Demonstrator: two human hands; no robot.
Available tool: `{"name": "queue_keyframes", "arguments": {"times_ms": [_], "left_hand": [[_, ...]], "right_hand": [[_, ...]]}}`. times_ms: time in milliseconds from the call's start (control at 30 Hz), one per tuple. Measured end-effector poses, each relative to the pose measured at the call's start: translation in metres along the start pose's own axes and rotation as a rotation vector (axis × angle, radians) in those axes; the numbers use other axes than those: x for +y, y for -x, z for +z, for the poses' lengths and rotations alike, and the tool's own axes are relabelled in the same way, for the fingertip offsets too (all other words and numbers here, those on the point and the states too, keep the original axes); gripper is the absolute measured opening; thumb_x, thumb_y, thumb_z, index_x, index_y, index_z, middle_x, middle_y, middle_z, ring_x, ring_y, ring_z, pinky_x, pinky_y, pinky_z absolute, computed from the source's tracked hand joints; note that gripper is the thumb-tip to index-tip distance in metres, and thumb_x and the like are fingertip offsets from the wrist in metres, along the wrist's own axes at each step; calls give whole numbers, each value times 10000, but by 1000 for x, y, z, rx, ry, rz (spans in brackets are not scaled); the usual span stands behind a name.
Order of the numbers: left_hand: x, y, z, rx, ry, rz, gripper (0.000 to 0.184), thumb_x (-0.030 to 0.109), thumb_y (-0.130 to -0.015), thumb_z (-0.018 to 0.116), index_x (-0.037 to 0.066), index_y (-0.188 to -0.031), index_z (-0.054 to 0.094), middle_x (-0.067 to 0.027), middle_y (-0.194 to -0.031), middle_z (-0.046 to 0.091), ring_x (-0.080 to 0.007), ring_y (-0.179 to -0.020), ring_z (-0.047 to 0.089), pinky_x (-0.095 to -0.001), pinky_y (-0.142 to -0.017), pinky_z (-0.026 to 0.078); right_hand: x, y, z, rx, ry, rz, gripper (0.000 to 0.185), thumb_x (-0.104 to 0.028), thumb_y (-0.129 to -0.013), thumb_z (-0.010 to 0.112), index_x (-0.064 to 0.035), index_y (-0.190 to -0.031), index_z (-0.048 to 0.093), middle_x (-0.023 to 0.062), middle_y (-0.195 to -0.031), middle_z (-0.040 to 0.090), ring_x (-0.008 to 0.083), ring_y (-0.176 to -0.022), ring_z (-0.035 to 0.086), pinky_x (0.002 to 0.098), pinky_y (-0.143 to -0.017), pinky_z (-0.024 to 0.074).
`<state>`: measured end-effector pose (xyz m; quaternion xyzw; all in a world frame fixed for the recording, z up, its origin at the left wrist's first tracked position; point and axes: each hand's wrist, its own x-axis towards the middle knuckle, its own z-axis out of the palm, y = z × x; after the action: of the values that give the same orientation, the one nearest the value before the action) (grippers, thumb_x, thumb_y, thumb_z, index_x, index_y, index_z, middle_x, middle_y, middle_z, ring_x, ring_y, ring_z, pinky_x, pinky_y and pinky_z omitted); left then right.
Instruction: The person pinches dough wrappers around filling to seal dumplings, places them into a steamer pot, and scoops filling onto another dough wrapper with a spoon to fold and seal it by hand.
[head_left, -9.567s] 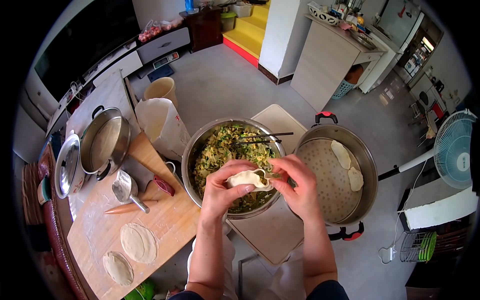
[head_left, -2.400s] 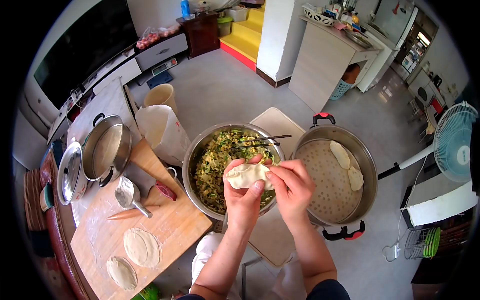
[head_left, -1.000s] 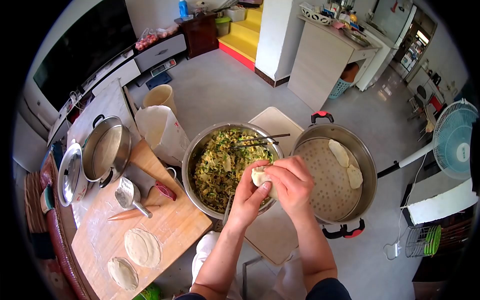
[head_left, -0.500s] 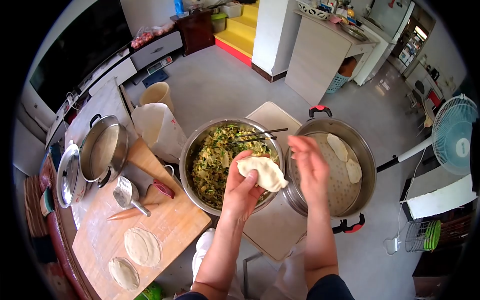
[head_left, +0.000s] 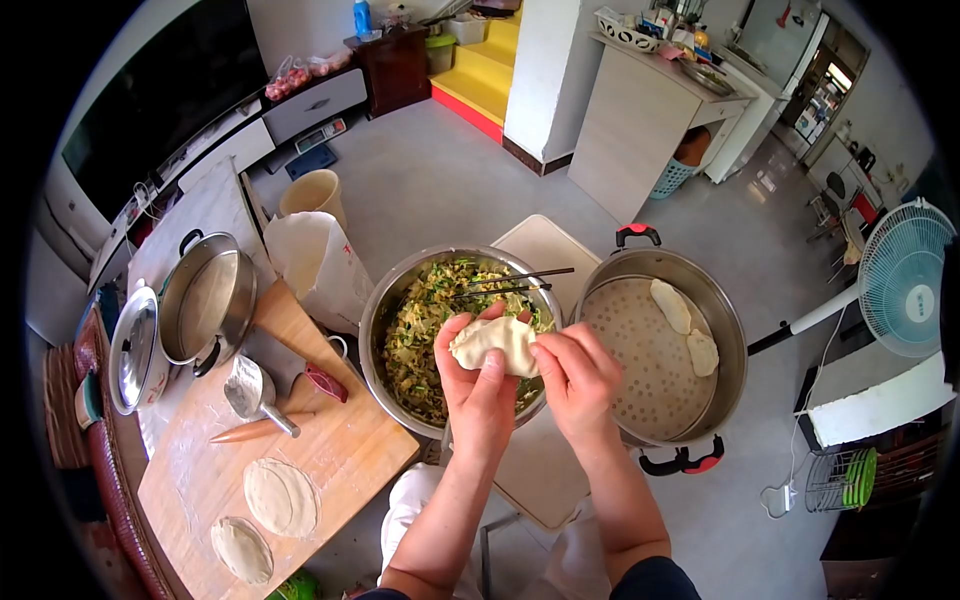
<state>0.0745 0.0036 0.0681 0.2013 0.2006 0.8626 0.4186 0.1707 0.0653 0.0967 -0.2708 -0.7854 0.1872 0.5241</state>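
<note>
A pale, closed dumpling (head_left: 500, 343) lies across the fingers of my left hand (head_left: 478, 400), its thumb pressed on the front. My right hand (head_left: 580, 380) pinches the dumpling's right end. Both hands are over the near side of a steel bowl (head_left: 375, 365) of chopped green and yellow filling (head_left: 420, 325), with dark chopsticks (head_left: 520, 283) resting at its right. To the right, a steamer pot (head_left: 735, 370) holds two dumplings (head_left: 672, 306) on its perforated plate. Flat dough rounds (head_left: 281, 497) lie on the wooden board (head_left: 350, 450) at the left.
On the board are a metal scoop (head_left: 250, 390), a rolling pin (head_left: 245, 432) and a dark red object (head_left: 326, 382). An oval pan (head_left: 208, 300) and lidded pot (head_left: 140, 350) stand behind. A fan (head_left: 908, 280) is at the right, a white bag (head_left: 315, 270) beyond the board.
Half a second ago my right hand was raised apart from the dumpling; now it has come down to its right end. The dumpling has turned more level in my left hand.
</note>
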Motion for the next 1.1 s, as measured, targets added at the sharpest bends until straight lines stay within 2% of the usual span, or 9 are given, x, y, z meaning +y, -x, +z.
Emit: {"name": "queue_keyframes", "arguments": {"times_ms": [33,167,200,433,567,733,933,1033,1100], "left_hand": [[2,-1,-1,22,11,-28,459,70,-1008,534,158,-1417,346,-181,-1450,461,-391,-1343,470,-515,-1071,462],[11,-2,2,99,46,-79,433,78,-1016,526,140,-1403,342,-188,-1436,471,-356,-1324,492,-485,-1075,463],[10,0,4,118,35,-73,428,90,-1016,532,140,-1404,358,-184,-1448,469,-351,-1332,485,-489,-1077,461],[9,1,6,-112,-31,-81,536,82,-974,603,136,-1449,361,-171,-1517,423,-283,-1371,445,-429,-1132,393],[25,-4,0,-259,-355,-153,704,56,-887,722,91,-1475,338,-150,-1500,454,-262,-1334,483,-406,-1099,421],[13,-5,-10,-152,-521,77,511,25,-905,695,41,-1342,430,-211,-1410,532,-238,-1240,568,-371,-1053,472],[7,-1,-12,-61,-913,337,497,-43,-880,689,10,-1340,508,-166,-1346,609,-214,-1169,626,-306,-904,554],[13,2,1,-103,-1123,295,570,-30,-886,691,22,-1409,469,-166,-1356,602,-217,-1159,630,-289,-888,556],[13,1,0,-103,-897,186,581,-8,-905,682,15,-1436,447,-164,-1361,600,-202,-1134,639,-292,-882,554]], "right_hand": [[-1,0,0,-14,-27,-5,184,-13,-793,762,-19,-967,704,100,-844,630,272,-718,649,357,-609,512],[-5,-8,-10,-132,-509,337,682,-126,-747,844,-67,-1363,556,128,-1125,624,244,-968,637,346,-796,530],[1,-7,-8,-286,-533,269,847,-130,-712,872,-79,-1448,455,137,-1236,598,230,-1045,623,342,-856,525],[9,3,-5,-204,-379,285,641,-19,-699,840,-49,-1294,602,135,-1163,683,269,-1034,683,365,-850,544],[4,-6,-17,-134,-248,168,531,-1,-738,803,-36,-1241,634,122,-1104,696,263,-969,694,363,-808,557],[-11,-7,-14,-130,-79,100,451,16,-780,766,-20,-1213,648,101,-1067,689,199,-929,684,317,-752,559],[-8,-5,-14,-199,-279,263,442,18,-803,753,-9,-1231,647,102,-1070,692,158,-911,681,272,-684,563],[-8,-1,-11,-136,-180,293,417,-30,-806,757,-2,-1205,640,167,-1073,701,274,-897,713,329,-725,568],[-3,0,-11,-120,-238,314,416,18,-807,745,8,-1212,650,127,-1076,699,184,-896,690,277,-725,567]]}}
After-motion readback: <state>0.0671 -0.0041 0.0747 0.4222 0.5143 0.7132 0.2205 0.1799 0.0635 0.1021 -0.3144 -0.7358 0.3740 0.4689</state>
